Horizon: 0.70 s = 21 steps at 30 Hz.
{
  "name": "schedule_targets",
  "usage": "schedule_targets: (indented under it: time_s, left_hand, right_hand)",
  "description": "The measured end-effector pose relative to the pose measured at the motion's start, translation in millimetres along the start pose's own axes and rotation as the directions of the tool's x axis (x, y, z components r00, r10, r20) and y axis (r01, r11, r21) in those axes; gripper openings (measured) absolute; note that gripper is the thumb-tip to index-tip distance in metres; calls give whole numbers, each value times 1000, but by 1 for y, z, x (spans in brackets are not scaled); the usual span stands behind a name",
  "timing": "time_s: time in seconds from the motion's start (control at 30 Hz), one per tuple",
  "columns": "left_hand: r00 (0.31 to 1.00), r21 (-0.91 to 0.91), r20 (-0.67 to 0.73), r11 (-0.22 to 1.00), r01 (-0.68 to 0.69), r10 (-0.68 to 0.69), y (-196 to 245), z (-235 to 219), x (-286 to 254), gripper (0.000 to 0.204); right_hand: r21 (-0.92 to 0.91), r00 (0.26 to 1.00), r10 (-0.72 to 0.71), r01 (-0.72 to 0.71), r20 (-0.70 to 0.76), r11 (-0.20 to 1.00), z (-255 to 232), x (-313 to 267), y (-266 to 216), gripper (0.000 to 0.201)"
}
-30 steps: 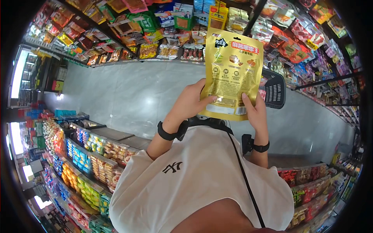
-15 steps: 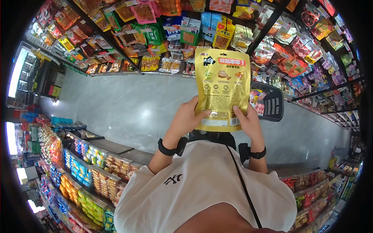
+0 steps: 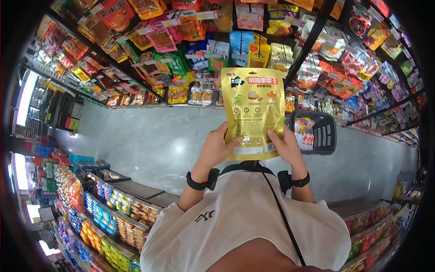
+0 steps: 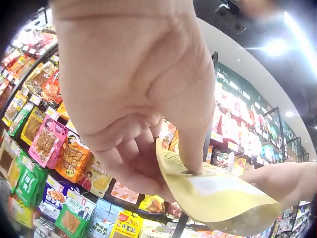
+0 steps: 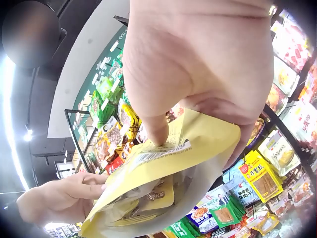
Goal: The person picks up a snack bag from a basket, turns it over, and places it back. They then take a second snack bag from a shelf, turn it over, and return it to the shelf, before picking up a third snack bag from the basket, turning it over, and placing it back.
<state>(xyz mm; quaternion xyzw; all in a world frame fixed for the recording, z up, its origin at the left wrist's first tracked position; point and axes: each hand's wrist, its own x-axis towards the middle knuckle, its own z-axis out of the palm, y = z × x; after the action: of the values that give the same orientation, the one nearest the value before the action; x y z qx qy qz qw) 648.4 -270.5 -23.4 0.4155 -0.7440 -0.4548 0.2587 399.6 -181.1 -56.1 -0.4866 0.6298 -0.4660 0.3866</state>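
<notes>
- Yellow glossy plastic snack pouch (image 3: pixel 253 113), upright before hanging-snack shelves (image 3: pixel 181 41).
- Left hand (image 3: pixel 216 147) and right hand (image 3: pixel 285 147) pinch its bottom corners.
- Black plastic basket (image 3: pixel 317 131) sits behind, right.

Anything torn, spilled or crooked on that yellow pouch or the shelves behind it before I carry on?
Nothing stands out. The yellow pouch looks whole and sealed, held upright by its lower corners between the left hand and right hand. The hanging snack packets sit in their rows, and the black basket shows no spill.
</notes>
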Motion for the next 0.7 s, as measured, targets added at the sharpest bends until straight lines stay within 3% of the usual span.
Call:
schedule_targets:
  time_s: [0.23, 0.47, 0.57, 0.67, 0.7]
  left_hand:
    - [1000, 46, -23, 999, -1, 2, 10, 15, 62, 46]
    - [998, 53, -55, 998, 19, -16, 13, 23, 101, 46]
    - [993, 9, -111, 999, 31, -30, 8, 20, 109, 39]
    - [988, 34, -150, 999, 32, -27, 5, 5, 120, 30]
    - [987, 52, -157, 998, 34, -26, 3, -2, 123, 27]
  right_hand:
    - [7, 1000, 12, -12, 19, 1000, -36, 60, -5, 35]
    - [-5, 999, -32, 32, 41, 999, -50, 109, 29, 37]
    - [-29, 993, 2, 1, 118, 1000, -45, 134, 38, 53]
    - [16, 996, -71, 70, 62, 997, -26, 154, 39, 77]
    - [68, 986, 57, -68, 156, 995, -23, 160, 26, 87]
